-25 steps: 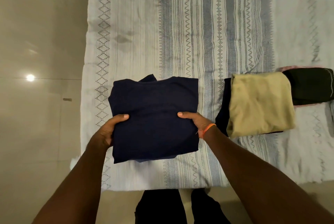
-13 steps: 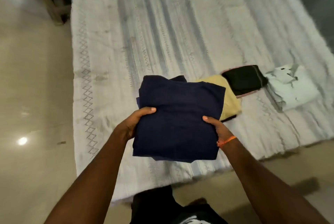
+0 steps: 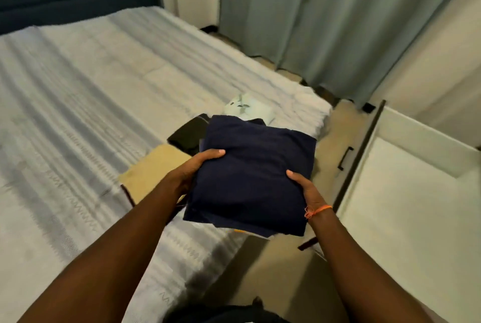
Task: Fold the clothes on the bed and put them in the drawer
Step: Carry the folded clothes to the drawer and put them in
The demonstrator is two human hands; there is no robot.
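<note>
You hold the folded navy cloth (image 3: 253,176) up in the air with both hands. Your left hand (image 3: 194,169) grips its left edge, thumb on top and fingers tucked under. Your right hand (image 3: 305,188) grips the right edge the same way. The cloth is above the corner of the bed (image 3: 78,114), between the bed and the open drawer (image 3: 416,192) on your right. The drawer looks white inside.

Three more folded things wait on the bed: a tan one (image 3: 153,174), a black one (image 3: 188,135) and a pale one (image 3: 250,109). They sit close together, just behind the navy cloth.

What could go wrong? The cloth is soft and only held at its sides. The middle could sag, and the fold could fall open if you tilt it or let one side slip. A bit of an under layer already pokes out at the bottom edge, so it could slide loose. The drawer's near wall is in the way too. The cloth could catch on it if you carry it too low.

No words or labels can be read on anything here.
</note>
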